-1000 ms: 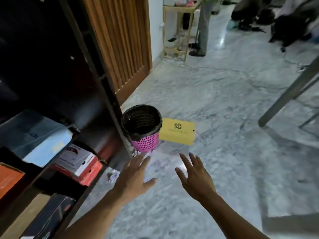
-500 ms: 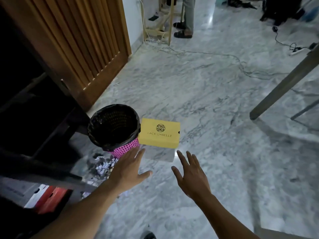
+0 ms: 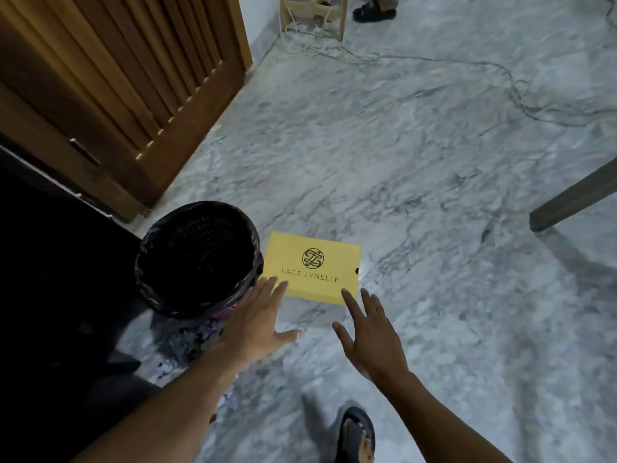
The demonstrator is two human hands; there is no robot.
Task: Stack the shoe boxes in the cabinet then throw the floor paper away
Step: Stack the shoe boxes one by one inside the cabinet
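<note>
A yellow shoe box (image 3: 312, 267) marked LACE LYNELLE lies flat on the marble floor beside a waste bin (image 3: 197, 259) lined with a black bag. My left hand (image 3: 258, 320) reaches toward the box's near left corner with fingers spread, fingertips at its edge. My right hand (image 3: 370, 332) is spread too, fingertips over the box's near right corner. Neither hand holds anything. Crumpled paper (image 3: 187, 342) lies on the floor at the foot of the bin. The dark cabinet (image 3: 50, 295) fills the left edge; its shelves are hidden in shadow.
A slatted wooden door (image 3: 127, 78) stands at the upper left. A table leg (image 3: 574, 198) slants in at the right. A cable (image 3: 467, 66) trails across the far floor. A person's sandalled foot (image 3: 374, 11) is at the top; my own foot (image 3: 355, 436) is at the bottom.
The view has swung away from the cabinet shelves and down to the floor. Both hands have moved forward to the yellow box's near edge.
</note>
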